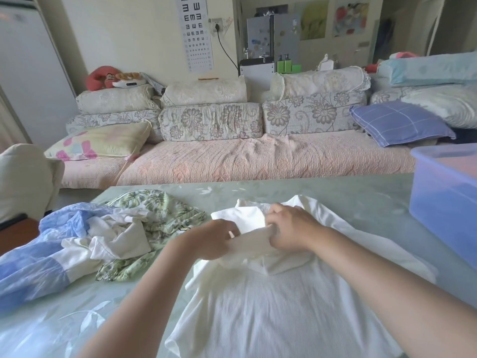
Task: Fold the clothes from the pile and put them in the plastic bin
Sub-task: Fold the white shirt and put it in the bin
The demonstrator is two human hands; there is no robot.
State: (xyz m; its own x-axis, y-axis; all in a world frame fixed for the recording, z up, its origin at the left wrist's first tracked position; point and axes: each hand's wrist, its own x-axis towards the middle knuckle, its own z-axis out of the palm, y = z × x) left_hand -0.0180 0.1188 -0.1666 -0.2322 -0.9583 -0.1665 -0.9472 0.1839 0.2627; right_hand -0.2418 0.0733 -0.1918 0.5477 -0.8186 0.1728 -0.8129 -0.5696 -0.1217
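A white ribbed shirt (260,313) lies spread on the green table (335,197) in front of me. My left hand (211,239) and my right hand (289,228) both grip bunched white cloth at the shirt's far end, close together, lifting it a little off the table. To the left lies the pile of clothes (85,241): a blue garment, white pieces and a green leaf-print one. The blue plastic bin (444,200) stands at the table's right edge; I cannot see what is inside it.
Behind the table runs a long sofa (232,156) with floral cushions and several pillows. A cream chair back (25,182) stands at the left of the table. A white cabinet (28,73) is at the far left.
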